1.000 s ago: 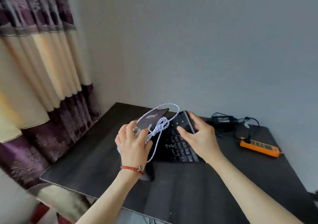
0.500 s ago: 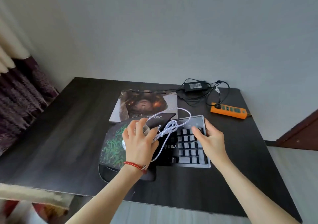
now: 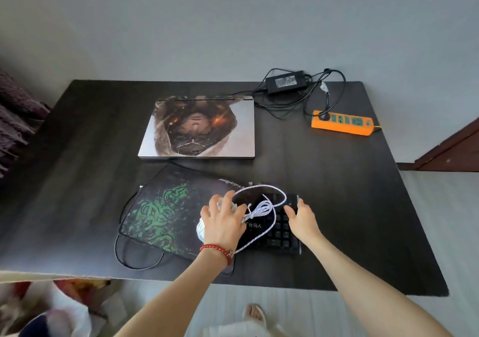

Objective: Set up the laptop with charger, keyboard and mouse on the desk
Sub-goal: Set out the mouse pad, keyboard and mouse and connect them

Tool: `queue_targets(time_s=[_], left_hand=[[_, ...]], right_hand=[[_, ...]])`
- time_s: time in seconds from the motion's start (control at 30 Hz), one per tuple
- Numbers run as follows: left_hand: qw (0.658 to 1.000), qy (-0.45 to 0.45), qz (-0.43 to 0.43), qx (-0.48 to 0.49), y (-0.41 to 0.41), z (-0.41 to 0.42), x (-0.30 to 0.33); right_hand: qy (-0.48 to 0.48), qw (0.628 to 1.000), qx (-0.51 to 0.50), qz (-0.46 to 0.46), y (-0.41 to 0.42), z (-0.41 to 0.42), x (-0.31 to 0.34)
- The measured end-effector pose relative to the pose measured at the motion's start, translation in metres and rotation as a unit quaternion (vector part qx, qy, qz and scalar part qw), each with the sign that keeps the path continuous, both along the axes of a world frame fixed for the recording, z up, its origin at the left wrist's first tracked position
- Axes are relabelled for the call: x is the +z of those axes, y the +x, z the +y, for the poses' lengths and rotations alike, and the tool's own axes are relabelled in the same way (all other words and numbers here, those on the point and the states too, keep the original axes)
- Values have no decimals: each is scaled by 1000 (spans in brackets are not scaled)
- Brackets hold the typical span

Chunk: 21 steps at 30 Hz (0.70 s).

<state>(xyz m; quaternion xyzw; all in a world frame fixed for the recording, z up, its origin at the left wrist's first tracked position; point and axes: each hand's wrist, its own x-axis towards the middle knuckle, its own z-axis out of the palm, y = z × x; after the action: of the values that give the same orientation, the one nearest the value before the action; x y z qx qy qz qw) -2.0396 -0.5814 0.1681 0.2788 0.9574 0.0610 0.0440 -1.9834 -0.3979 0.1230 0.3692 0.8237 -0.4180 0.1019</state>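
We have lowered the stack onto the bench [image 3: 350,207]: left hand [image 3: 224,224] still grasps the mouse [image 3: 201,229] on the mousepad [image 3: 166,212], right hand [image 3: 302,221] grips the keyboard [image 3: 278,233]; laptop [image 3: 199,129] stays closed.

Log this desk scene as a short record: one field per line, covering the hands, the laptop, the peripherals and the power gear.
left hand: grips white mouse, on top of the mouse pad
right hand: holds right end of black keyboard
mouse cable: white braided, bundled and looped over the keyboard
mouse pad: black with green pattern, overlapping the keyboard's left part
laptop: lid closed, behind the pad
charger: brick at back of desk, cable plugged into power strip
power strip: orange, back right
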Motion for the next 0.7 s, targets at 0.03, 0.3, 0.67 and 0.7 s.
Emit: queue_targets(time_s=[0.03,0.3,0.67,0.7], left_hand=[[1000,-10,-15,-1,1,1,-9],[998,-22,-46,23,-17,-11,-32],[975,101,-194,39,-57,-54,-50],[964,151,-211,61,-65,-61,-48]], right_hand=[[0,1000,2,-10,-2,0,-5],[-26,999,40,-17,-22,-5,-16],[29,989,-43,140,-17,-73,28],[33,989,-48,137,-20,-80,30]])
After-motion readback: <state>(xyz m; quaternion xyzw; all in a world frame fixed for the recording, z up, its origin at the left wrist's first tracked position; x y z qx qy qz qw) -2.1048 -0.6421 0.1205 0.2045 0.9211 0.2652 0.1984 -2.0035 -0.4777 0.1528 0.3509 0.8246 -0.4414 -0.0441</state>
